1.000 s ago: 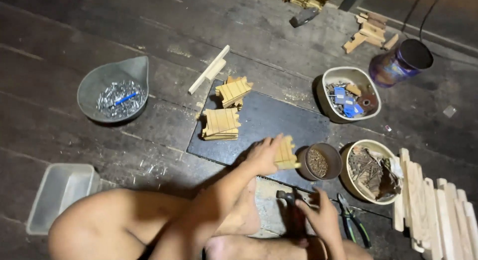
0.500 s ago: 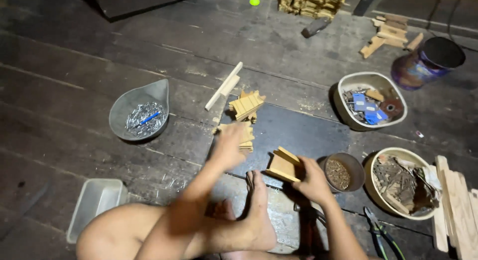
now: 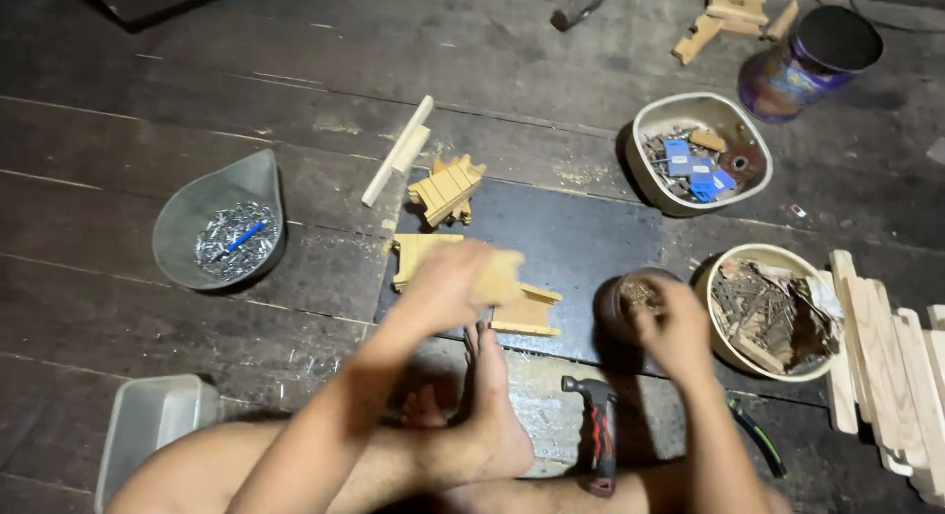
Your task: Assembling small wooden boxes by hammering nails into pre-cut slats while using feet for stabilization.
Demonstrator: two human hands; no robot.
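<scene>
A small wooden piece point(image 3: 497, 276), pale and blurred, sits in the left hand point(image 3: 448, 283), whose fingers are closed around it, above the near-left part of a dark mat point(image 3: 571, 243) on the plank floor point(image 3: 197, 110). Just under and beside it on the mat lies a flat wooden frame point(image 3: 527, 312), with another pale wooden part point(image 3: 413, 256) at the mat's left edge and a ribbed wooden block point(image 3: 448, 189) at its far-left corner. The right hand point(image 3: 674, 327) is over a small round dark cup point(image 3: 625, 302) at the mat's near-right corner; whether its fingers pinch anything cannot be told. The middle and far-right of the mat are bare. A foot point(image 3: 492, 406) rests at the mat's near edge between the hands, and a hammer point(image 3: 598, 430) lies just right of it. Right of the cup stands a bowl of scraps point(image 3: 778, 312), then stacked wooden slats point(image 3: 886, 366). Beyond the mat's far-right corner is a bowl with blue bits point(image 3: 694, 160). Well left sit a grey dish of nails point(image 3: 221, 233) and an empty plastic tub point(image 3: 148, 425).
</scene>
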